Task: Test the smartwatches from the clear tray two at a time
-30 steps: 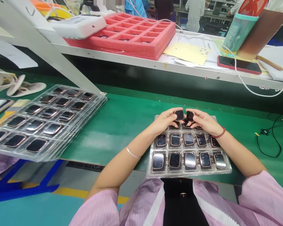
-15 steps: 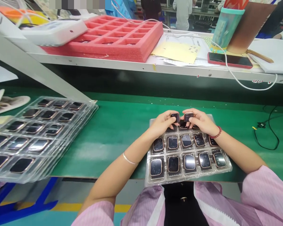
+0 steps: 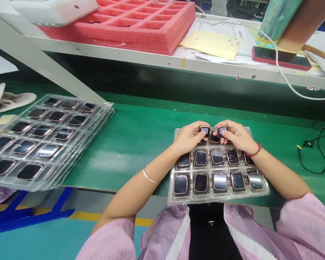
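Over the far row of a clear plastic tray [image 3: 206,199], my left hand [image 3: 190,136] grips a small square watch [image 3: 204,131], its thumb on the lit screen. Close beside it, my right hand [image 3: 238,136] holds a second watch [image 3: 222,131] the same way, and this screen is lit too. Both screens show a pale pattern too small to read. Beneath the hands the tray holds rows of dark-faced watches with gold-coloured rims; my hands and wrists hide part of the far row.
A stack of clear trays [image 3: 97,119] with more watches stands at the left. A black cable [image 3: 300,159] lies on the green table [image 3: 130,144] at right. Above, a shelf [image 3: 151,62] bears a red foam tray [image 3: 162,39], papers [image 3: 213,41] and a phone [image 3: 281,59].
The screens of both held watches have gone from dark menus to a pale pattern. The view has tilted down, so the shelf sits higher. Both hands keep their grip above the tray.
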